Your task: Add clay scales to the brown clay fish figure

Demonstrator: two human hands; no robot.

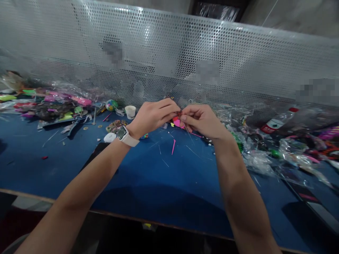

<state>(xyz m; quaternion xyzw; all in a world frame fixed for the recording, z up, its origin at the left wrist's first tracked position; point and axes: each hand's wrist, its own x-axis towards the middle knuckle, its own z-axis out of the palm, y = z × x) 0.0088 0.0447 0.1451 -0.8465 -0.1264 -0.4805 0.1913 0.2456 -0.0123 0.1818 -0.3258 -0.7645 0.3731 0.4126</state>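
My left hand (158, 114) and my right hand (201, 120) meet over the blue table, fingertips pinched close together. Between them is something small and reddish that I cannot make out. A thin clear strand (187, 129) hangs below the right fingertips. Just beneath the fingers a bright pink piece (179, 123) shows, partly covered by them; whether it is held or lies on the table is unclear. A small yellow bit (172, 125) is beside it. Nearer to me lies a thin pink stick (173, 146). A white-strapped watch (127, 136) is on my left wrist.
A perforated metal screen (159, 46) stands behind the blue table (164, 190). Left are heaped colourful items (53, 102), a paper cup (130, 112), a white case (110, 137) and a dark phone-like slab (94, 155). Right are plastic bags (258, 158) and a red-labelled bottle (278, 121).
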